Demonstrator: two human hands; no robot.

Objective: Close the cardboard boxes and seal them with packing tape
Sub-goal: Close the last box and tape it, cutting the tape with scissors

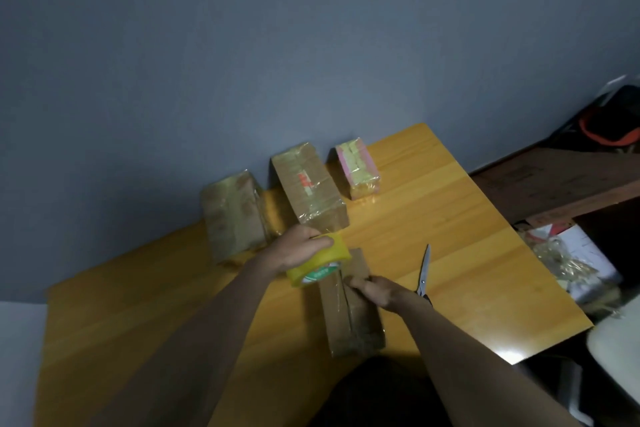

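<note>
Nearest, the brown cardboard box point(353, 308) lay lengthwise; right hand point(375, 289) pinned its flap seam (fingers curled, grip unclear) while left hand point(299, 246) gripped the yellow tape roll point(320, 262) to draw tape.

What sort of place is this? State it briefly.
Probably a home or small-shop packing corner: a wooden table against a bare wall, taped boxes lined up on it, and a cluttered shelf beside it.
</note>
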